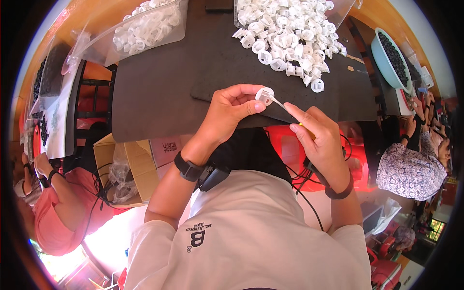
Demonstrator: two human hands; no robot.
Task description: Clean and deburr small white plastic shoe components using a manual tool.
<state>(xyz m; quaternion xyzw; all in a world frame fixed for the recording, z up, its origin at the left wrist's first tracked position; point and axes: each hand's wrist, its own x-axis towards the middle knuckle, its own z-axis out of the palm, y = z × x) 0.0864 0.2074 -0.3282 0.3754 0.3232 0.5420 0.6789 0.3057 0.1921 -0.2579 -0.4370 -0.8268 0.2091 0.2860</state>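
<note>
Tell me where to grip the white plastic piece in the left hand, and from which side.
Pinch the white plastic piece by its round rim's exposed far edge, probably from the far side: the left hand holds its left edge, and the thin tool in the right hand lies at its right.

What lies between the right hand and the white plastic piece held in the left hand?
A slim tool, held in the right hand, spans the gap, its tip at the white plastic piece; the head view shows this.

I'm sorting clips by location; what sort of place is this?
Probably a small assembly workshop: white plastic parts heaped on a dark table, a pale blue basin of black pieces, and other people nearby.
</note>
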